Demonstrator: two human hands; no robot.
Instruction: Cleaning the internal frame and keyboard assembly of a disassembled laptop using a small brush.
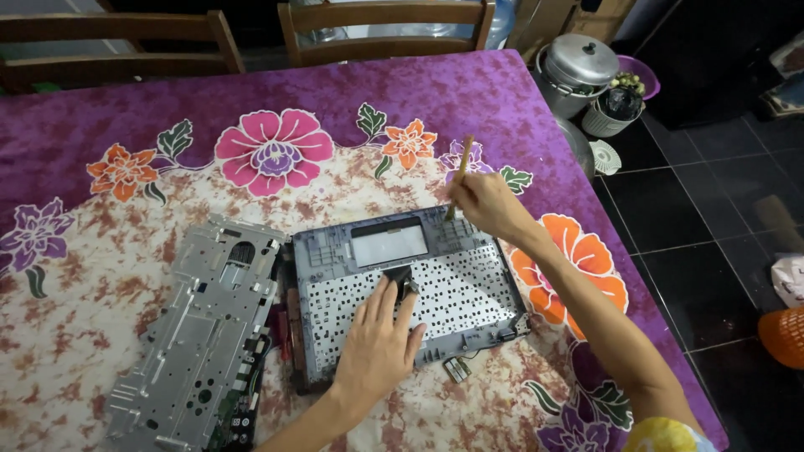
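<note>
Toward the near edge of the table, in the head view, I see a disassembled laptop palmrest frame lying inner side up on the purple floral tablecloth, its perforated keyboard backing facing me. My left hand lies flat on that frame, fingers slightly spread, fingertips pressing beside a small dark flap near the frame's middle; I judge the flat palm is there to keep the frame from sliding. My right hand hovers at the frame's far right corner, fingers pinched together around a thin wooden-handled brush, held like a pencil with the handle slanting up and away; the working tip is hidden behind the hand, so I cannot tell whether it touches the frame. Just beside the frame, to its left and running to the near edge, a silver metal plate rests on a circuit board, set aside but within reach. Beyond the far edge stand two wooden chairs. Off the right edge, on the dark tiled floor, sit a lidded metal pot and an orange basket.
</note>
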